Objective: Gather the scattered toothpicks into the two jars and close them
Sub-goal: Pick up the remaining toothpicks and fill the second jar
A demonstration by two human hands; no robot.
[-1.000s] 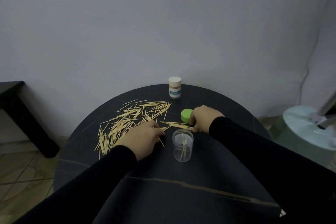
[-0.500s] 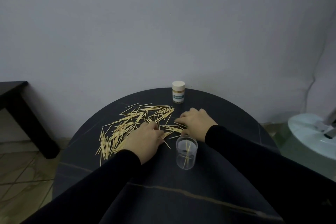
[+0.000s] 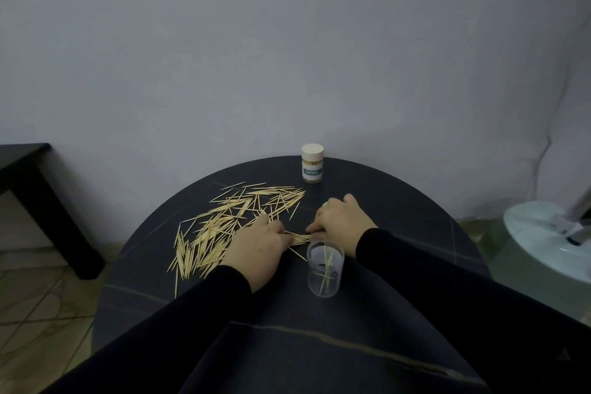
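Note:
Scattered toothpicks [image 3: 224, 224] lie on the left half of a round dark table [image 3: 287, 345]. A small bundle of toothpicks [image 3: 299, 238] sits between my two hands. My left hand [image 3: 256, 241] grips its left end and my right hand [image 3: 339, 221] pinches its right end. An open clear jar [image 3: 325, 270] with a few toothpicks in it stands just in front of my right hand. A closed jar with a white lid and a label [image 3: 312, 167] stands at the table's far edge. The green lid [image 3: 325, 203] is almost hidden behind my right hand.
A black side table [image 3: 38, 201] stands at the left on a tiled floor. A pale round appliance base [image 3: 550, 237] stands at the right of the table. A grey wall is right behind the table.
My right hand moved left from the green lid to the toothpicks and now covers the lid. Both hands have drawn together around a small bundle beside the clear jar.

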